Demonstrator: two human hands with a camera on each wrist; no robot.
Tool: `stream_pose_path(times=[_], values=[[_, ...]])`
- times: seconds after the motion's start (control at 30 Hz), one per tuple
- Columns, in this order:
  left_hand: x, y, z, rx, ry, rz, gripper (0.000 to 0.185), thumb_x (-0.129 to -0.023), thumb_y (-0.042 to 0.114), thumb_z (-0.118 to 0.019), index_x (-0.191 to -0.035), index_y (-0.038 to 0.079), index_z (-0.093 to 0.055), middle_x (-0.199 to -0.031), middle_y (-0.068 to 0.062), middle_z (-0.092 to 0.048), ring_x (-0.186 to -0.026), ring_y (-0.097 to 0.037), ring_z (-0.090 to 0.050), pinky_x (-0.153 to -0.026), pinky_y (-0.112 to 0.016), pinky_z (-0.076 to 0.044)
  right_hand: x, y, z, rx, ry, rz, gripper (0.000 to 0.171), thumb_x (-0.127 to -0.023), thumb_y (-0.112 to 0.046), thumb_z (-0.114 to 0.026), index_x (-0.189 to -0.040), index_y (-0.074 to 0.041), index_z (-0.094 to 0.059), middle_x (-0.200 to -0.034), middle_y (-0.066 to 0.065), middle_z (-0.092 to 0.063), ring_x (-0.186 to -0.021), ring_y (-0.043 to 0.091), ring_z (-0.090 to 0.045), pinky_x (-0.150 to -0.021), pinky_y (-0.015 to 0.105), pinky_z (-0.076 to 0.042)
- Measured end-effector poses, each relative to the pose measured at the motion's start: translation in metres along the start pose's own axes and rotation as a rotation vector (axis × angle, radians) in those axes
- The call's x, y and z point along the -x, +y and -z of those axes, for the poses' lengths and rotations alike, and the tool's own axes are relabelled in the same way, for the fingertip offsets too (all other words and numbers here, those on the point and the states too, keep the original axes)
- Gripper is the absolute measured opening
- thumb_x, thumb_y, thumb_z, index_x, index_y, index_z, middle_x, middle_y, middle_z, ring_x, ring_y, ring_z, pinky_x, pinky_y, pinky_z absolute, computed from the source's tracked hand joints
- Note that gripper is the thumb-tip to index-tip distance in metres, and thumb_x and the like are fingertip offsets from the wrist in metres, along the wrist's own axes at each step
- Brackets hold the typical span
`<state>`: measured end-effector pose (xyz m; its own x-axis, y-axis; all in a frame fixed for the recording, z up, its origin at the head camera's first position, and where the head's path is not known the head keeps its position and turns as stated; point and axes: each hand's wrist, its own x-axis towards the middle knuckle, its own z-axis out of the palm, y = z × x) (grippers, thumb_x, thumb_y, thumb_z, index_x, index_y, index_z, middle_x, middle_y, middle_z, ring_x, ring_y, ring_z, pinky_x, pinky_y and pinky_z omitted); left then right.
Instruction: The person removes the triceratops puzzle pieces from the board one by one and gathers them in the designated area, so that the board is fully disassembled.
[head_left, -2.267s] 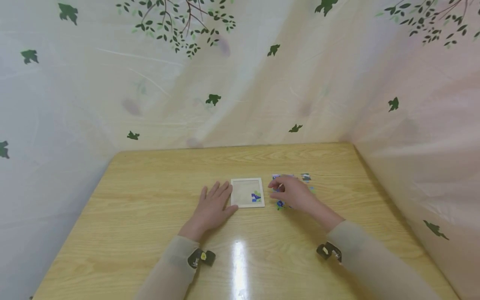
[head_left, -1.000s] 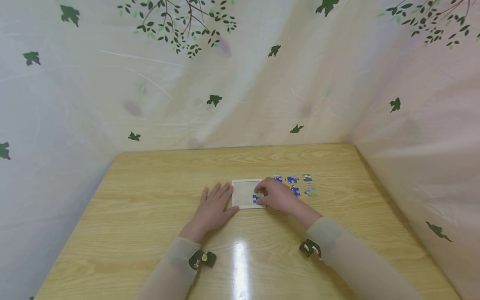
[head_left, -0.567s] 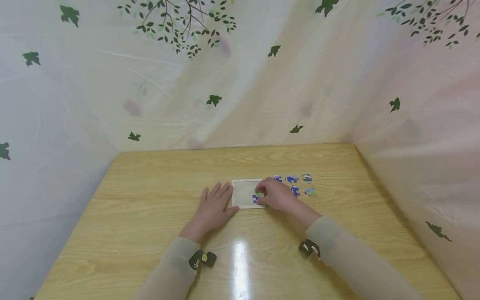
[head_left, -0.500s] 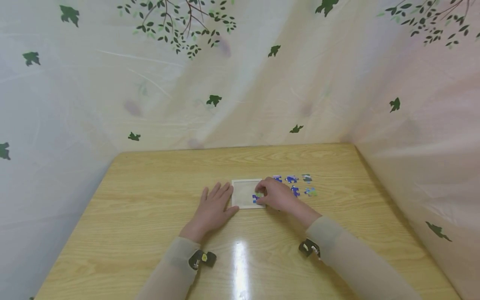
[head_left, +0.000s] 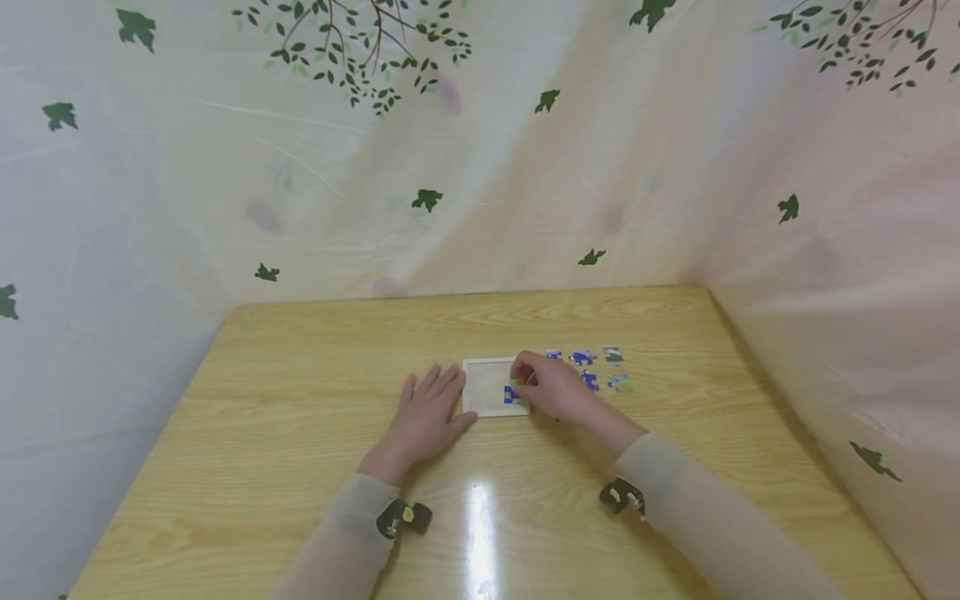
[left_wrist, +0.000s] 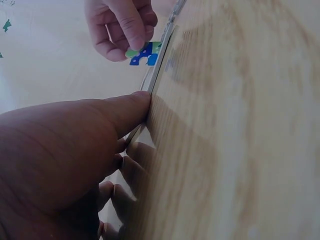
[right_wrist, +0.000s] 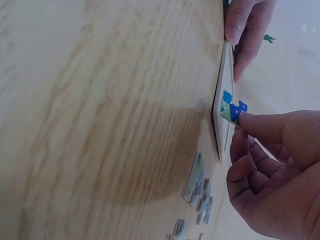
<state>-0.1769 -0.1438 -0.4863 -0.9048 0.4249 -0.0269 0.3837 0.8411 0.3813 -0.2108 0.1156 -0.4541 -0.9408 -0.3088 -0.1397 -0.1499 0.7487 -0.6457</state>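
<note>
A blue-and-green jigsaw piece (right_wrist: 233, 108) is pinched between the thumb and finger of my right hand (head_left: 553, 387). It stands tilted over the lower right corner of a shallow white puzzle frame (head_left: 480, 414); in the left wrist view the jigsaw piece (left_wrist: 145, 54) shows beside the frame's edge. My left hand (head_left: 426, 417) lies flat with spread fingers, thumb and fingertips touching the frame's left edge. In the left wrist view, its thumb (left_wrist: 127, 111) presses on the rim. My right fingers partly hide the frame's right side.
Several loose jigsaw pieces (head_left: 582, 357) lie on the wooden table (head_left: 300, 400) right of the frame, some partly hidden by my right hand. A cloth backdrop (head_left: 480, 208) with leaf prints hangs behind and beside the table.
My right hand has come left from the loose pieces to the frame. The blue-and-green jigsaw piece, lying in the corner earlier, is now pinched and tilted up. My left hand has stayed put.
</note>
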Motion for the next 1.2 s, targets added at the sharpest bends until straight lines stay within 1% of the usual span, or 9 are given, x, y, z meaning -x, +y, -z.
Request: stream_pose_path(times=[0.17, 0.37, 0.47, 0.67, 0.77, 0.87, 0.97, 1.1, 1.2], values=[[0.000, 0.000, -0.001, 0.010, -0.003, 0.003, 0.075, -0.113, 0.050, -0.059, -0.171, 0.007, -0.039, -0.180, -0.012, -0.028, -0.168, -0.041, -0.018, -0.133, -0.068, -0.003, 0.003, 0.006, 0.008, -0.026, 0.016, 0.024, 0.009, -0.106, -0.012, -0.074, -0.114, -0.014, -0.071, -0.104, -0.001, -0.071, -0.096, 0.019, -0.065, -0.083, 0.037, -0.058], [0.000, 0.001, 0.001, 0.004, -0.010, 0.006, 0.076, -0.113, 0.051, -0.059, -0.172, 0.007, -0.038, -0.181, -0.011, -0.026, -0.168, -0.040, -0.016, -0.134, -0.067, -0.001, 0.014, 0.016, 0.024, -0.023, 0.054, 0.074, 0.007, -0.107, -0.011, -0.072, -0.114, -0.013, -0.071, -0.103, 0.000, -0.073, -0.092, 0.018, -0.067, -0.080, 0.038, -0.058], [0.000, 0.001, 0.002, 0.004, -0.005, 0.000, 0.076, -0.113, 0.050, -0.060, -0.171, 0.006, -0.039, -0.181, -0.012, -0.027, -0.168, -0.040, -0.017, -0.134, -0.067, -0.002, 0.018, 0.024, 0.032, -0.029, 0.069, 0.078, 0.007, -0.107, -0.009, -0.072, -0.113, -0.012, -0.072, -0.103, 0.001, -0.073, -0.091, 0.018, -0.067, -0.079, 0.037, -0.058], [-0.002, -0.001, 0.000, -0.006, -0.017, 0.000, 0.076, -0.113, 0.051, -0.058, -0.172, 0.007, -0.037, -0.181, -0.011, -0.026, -0.168, -0.040, -0.016, -0.134, -0.067, -0.001, 0.029, 0.038, 0.049, -0.014, 0.081, 0.050, 0.006, -0.108, -0.009, -0.071, -0.113, -0.010, -0.072, -0.105, 0.004, -0.073, -0.091, 0.019, -0.066, -0.075, 0.036, -0.057], [-0.002, -0.002, 0.000, -0.011, -0.021, -0.001, 0.076, -0.113, 0.052, -0.057, -0.172, 0.007, -0.037, -0.181, -0.012, -0.026, -0.168, -0.040, -0.016, -0.134, -0.067, -0.002, 0.037, 0.043, 0.058, 0.008, 0.089, 0.017, 0.005, -0.109, -0.011, -0.070, -0.113, -0.011, -0.072, -0.105, 0.004, -0.072, -0.091, 0.021, -0.065, -0.073, 0.036, -0.055], [-0.001, -0.001, 0.001, -0.008, -0.015, -0.005, 0.077, -0.113, 0.052, -0.057, -0.172, 0.007, -0.037, -0.181, -0.012, -0.026, -0.168, -0.040, -0.016, -0.133, -0.068, -0.002, 0.043, 0.050, 0.065, 0.024, 0.094, -0.009, 0.006, -0.109, -0.012, -0.070, -0.114, -0.011, -0.072, -0.105, 0.005, -0.071, -0.094, 0.023, -0.065, -0.076, 0.038, -0.055], [-0.001, -0.002, 0.000, -0.002, -0.008, -0.008, 0.077, -0.113, 0.051, -0.058, -0.171, 0.006, -0.038, -0.181, -0.013, -0.027, -0.168, -0.041, -0.017, -0.133, -0.068, -0.002, 0.048, 0.056, 0.070, 0.035, 0.105, -0.027, 0.008, -0.109, -0.012, -0.070, -0.116, -0.011, -0.073, -0.107, 0.005, -0.072, -0.100, 0.025, -0.066, -0.083, 0.041, -0.057], [-0.001, -0.003, -0.002, 0.000, -0.007, -0.007, 0.076, -0.113, 0.050, -0.058, -0.172, 0.006, -0.038, -0.181, -0.012, -0.027, -0.168, -0.040, -0.016, -0.134, -0.067, -0.001, 0.055, 0.065, 0.076, 0.026, 0.115, -0.036, 0.013, -0.109, -0.012, -0.069, -0.121, -0.008, -0.074, -0.110, 0.006, -0.073, -0.107, 0.028, -0.067, -0.089, 0.045, -0.059], [-0.002, -0.003, -0.003, 0.008, -0.005, -0.007, 0.076, -0.113, 0.050, -0.058, -0.171, 0.006, -0.038, -0.181, -0.012, -0.027, -0.168, -0.041, -0.016, -0.134, -0.067, -0.001, 0.060, 0.072, 0.079, 0.018, 0.120, -0.034, 0.015, -0.109, -0.012, -0.070, -0.122, -0.006, -0.074, -0.112, 0.008, -0.073, -0.109, 0.030, -0.068, -0.090, 0.048, -0.061]])
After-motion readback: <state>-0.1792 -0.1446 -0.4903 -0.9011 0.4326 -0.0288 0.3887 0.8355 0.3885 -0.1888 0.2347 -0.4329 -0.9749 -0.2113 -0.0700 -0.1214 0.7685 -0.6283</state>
